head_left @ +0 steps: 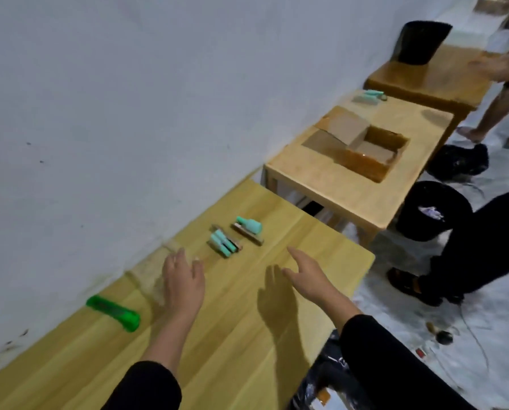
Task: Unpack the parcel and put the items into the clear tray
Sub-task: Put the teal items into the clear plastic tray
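While both hands hover over the pale wooden table [247, 335], neither grips anything: the left hand [183, 281] is spread flat, fingers loosely apart, and the right hand [305, 273] is open with its fingers stretched forward. Each wrist comes out of a black sleeve. Nearest the wall lies one bright green plastic cutter [114, 312], blocky and long. Just beyond the fingertips sit two small mint-green items [235, 236], each on a thin brown card; one looks like paired tubes, the other like a little bottle. A clear tray is too blurred to pick out. On the next table an open cardboard box [356, 143] rests with its flaps up, and farther still a black bin [422, 42] stands on a darker, glossy table.
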Demonstrator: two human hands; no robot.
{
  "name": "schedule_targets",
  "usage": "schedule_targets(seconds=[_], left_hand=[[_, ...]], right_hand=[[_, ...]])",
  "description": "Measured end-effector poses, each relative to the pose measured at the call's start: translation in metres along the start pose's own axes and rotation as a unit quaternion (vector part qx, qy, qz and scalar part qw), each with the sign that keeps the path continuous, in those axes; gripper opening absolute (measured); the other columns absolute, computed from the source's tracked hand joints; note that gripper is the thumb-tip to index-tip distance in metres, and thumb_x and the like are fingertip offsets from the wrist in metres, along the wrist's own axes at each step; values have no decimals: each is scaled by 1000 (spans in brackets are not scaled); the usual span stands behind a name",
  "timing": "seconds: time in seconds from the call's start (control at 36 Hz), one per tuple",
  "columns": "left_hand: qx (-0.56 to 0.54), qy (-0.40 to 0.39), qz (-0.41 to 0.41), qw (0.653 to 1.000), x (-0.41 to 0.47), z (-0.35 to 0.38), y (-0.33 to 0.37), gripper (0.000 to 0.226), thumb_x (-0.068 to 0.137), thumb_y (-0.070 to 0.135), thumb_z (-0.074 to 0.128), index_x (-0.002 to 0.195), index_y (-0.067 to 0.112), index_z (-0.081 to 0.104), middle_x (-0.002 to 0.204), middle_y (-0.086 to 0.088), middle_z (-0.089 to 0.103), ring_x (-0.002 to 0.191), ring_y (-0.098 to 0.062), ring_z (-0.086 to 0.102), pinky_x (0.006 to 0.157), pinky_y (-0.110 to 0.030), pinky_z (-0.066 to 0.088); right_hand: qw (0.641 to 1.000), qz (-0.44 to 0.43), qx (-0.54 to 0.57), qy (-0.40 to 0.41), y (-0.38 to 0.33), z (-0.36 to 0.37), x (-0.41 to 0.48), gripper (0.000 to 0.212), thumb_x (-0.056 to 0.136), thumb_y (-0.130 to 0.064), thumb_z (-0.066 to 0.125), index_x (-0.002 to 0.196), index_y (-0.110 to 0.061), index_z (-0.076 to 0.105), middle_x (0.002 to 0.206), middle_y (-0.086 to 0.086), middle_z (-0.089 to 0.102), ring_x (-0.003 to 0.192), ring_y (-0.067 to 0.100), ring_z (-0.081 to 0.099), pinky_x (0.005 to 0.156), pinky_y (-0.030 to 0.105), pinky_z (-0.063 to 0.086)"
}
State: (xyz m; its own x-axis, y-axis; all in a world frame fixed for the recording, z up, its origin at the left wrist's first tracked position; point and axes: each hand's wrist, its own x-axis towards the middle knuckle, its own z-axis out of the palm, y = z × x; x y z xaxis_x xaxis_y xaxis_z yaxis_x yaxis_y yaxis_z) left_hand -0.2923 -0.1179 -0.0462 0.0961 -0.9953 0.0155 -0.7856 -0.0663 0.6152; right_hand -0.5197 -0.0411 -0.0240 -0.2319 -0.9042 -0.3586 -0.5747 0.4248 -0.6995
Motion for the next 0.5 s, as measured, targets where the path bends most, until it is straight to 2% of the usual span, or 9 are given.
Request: schedule_targets(seconds=[0.08, 0.17, 0.28, 0.36, 0.42, 0.5], left_hand=[[20, 57, -92, 994, 19, -12, -44, 52, 92, 21, 48, 136, -4, 36, 144, -27, 33, 133, -39, 31, 111, -45, 25], [-13, 70, -141, 987, 32, -9, -78, 55, 92, 16, 49, 138, -7, 30, 141, -32, 34, 132, -42, 30, 112, -46, 22], [-52, 60, -152, 985, 41, 4, -102, 59, 95, 17, 45, 145, 0, 19, 144, -27, 31, 134, -37, 28, 113, -39, 19], [-74, 57, -150, 984, 41, 16, -109, 62, 96, 20, 41, 148, 8, 9, 149, -23, 26, 138, -36, 26, 115, -42, 21], [-76, 74, -141, 984, 41, 23, -111, 60, 97, 14, 39, 148, 7, 8, 150, -23, 25, 139, -36, 26, 115, -43, 23], [-79, 97, -149, 981, 42, 30, -111, 56, 97, 7, 36, 147, 3, 11, 152, -21, 22, 140, -33, 26, 112, -31, 21]], right_hand=[[999, -17, -29, -20, -16, 15, 37, 63, 94, -25, 51, 147, -14, 20, 154, 6, 23, 142, 20, 22, 113, 30, 21], [997, -34, -58, -27, -28, 27, 76, 67, 92, -24, 53, 147, -12, 16, 154, 8, 20, 141, 22, 22, 113, 31, 21], [995, -47, -81, -18, -34, 42, 119, 72, 90, -28, 56, 146, -11, 14, 155, 11, 12, 143, 26, 16, 116, 36, 20], [993, -51, -105, -18, -35, 54, 142, 79, 89, -35, 56, 147, -7, 9, 156, 15, 7, 144, 29, 9, 119, 38, 15], [990, -50, -127, -18, -37, 63, 150, 83, 90, -39, 54, 147, -6, 4, 156, 16, 2, 145, 30, 4, 118, 38, 13], [988, -60, -142, -1, -42, 78, 155, 86, 90, -46, 50, 147, -5, 1, 156, 17, 2, 144, 31, 3, 118, 41, 16]])
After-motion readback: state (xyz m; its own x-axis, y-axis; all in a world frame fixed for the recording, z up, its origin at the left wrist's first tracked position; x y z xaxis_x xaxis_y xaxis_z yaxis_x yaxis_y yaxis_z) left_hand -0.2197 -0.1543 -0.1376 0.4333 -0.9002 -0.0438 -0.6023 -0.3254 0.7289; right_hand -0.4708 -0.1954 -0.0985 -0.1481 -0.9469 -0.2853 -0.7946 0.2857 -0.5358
